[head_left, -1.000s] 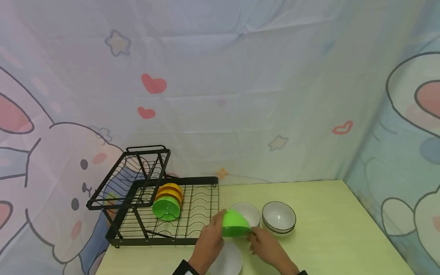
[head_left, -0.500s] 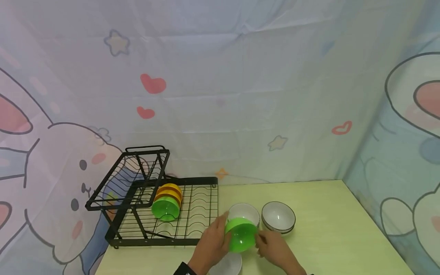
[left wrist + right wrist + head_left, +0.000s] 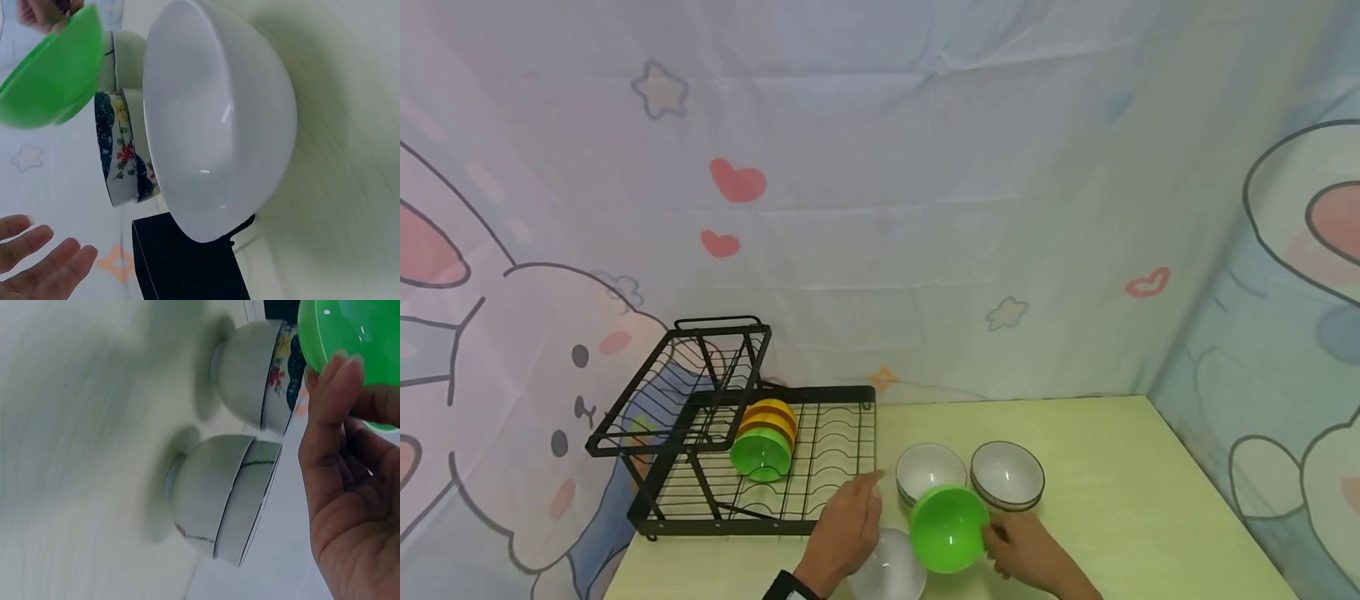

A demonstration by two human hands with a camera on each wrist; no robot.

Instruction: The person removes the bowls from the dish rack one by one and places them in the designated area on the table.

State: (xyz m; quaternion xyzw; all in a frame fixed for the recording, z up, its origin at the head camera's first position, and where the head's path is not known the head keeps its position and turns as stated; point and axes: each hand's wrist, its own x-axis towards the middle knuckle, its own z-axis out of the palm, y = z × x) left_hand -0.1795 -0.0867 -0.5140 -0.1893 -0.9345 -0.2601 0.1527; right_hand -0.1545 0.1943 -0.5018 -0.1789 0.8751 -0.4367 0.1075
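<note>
My right hand (image 3: pixel 1033 554) pinches the rim of a green bowl (image 3: pixel 949 533) between thumb and fingers, holding it tilted above the table with its inside facing the head camera. Apart from that bowl, my left hand (image 3: pixel 844 529) hovers with its fingers extended, as the left wrist view also shows. Below and between the hands stands a plain white bowl (image 3: pixel 891 571), large in the left wrist view. Just behind the green bowl sits a stack of white bowls (image 3: pixel 929 468), with a flower-patterned outside (image 3: pixel 282 375) seen in the right wrist view.
Another stack of white bowls (image 3: pixel 1007 473) stands to the right. On the left is a black two-tier dish rack (image 3: pixel 752 527). Its lower level holds orange bowls (image 3: pixel 771 417) and a green bowl (image 3: pixel 762 456) on their sides. A printed cloth (image 3: pixel 925 250) hangs behind the table.
The green bowl has turned from underside to inside view and moved right and nearer. My left hand has let go of it and drawn away left; the right still holds its rim.
</note>
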